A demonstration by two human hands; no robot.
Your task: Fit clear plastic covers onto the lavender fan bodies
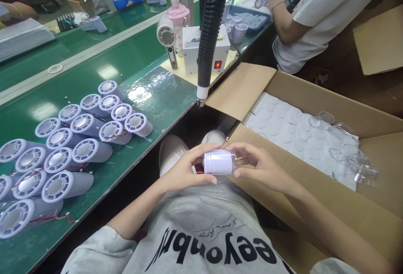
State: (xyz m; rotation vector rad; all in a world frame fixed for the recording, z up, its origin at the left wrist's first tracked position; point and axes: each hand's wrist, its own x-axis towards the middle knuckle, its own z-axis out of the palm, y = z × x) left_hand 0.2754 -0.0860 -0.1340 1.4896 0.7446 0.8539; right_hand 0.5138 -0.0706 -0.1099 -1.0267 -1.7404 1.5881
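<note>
Over my lap, both hands hold one white cylinder part (218, 161) lying sideways, with thin wires sticking out near its top. My left hand (185, 169) wraps its left end with fingers curled. My right hand (261, 167) grips the right end, where a clear plastic cap (233, 160) seems to sit on the cylinder. A heap of several similar white cylinders with vented round ends (63, 152) lies on the green bench (157, 97) to my left.
An open cardboard box (315, 97) at my right holds white foam sheets and clear plastic caps (352, 160). A black hose with a tool tip (209, 35) hangs over the bench edge by a white control box (220, 56). Another person in a white shirt (315, 9) works behind the box.
</note>
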